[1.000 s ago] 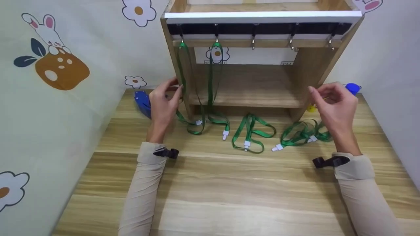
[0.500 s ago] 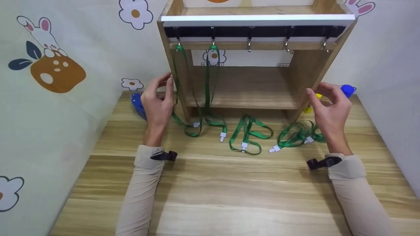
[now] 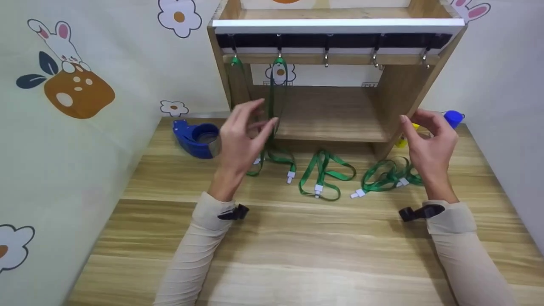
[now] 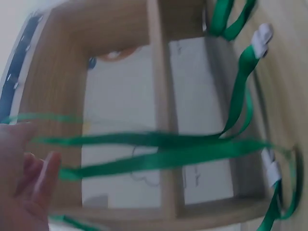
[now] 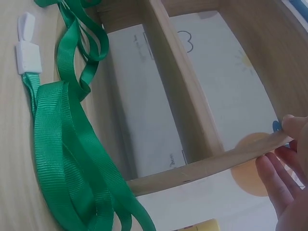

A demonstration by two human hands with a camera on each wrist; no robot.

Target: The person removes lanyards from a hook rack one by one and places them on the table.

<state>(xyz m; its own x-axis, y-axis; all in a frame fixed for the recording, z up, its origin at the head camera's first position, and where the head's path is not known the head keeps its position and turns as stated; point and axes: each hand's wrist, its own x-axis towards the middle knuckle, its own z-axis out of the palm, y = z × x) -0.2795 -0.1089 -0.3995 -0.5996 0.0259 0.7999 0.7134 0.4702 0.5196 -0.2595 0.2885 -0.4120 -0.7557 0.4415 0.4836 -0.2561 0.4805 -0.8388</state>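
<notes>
My left hand is in front of the wooden rack, thumb and fingers spread apart, its fingertips close to the hanging green lanyards. In the left wrist view, green straps stretch past its fingers. One lanyard hangs from the second hook, and another lanyard hangs from the leftmost hook, partly hidden behind the left hand. My right hand grips the rack's right side panel, thumb on one face and fingers on the other.
A loose lanyard lies before the rack, with more bundled lanyards to its right. Three bare hooks hang on the right. A blue tape dispenser stands at left; a blue-capped thing is behind the right hand.
My left hand has left the rack's left side panel and moved right, in front of the hanging lanyards, uncovering the tape dispenser. The right hand stays at the right panel.
</notes>
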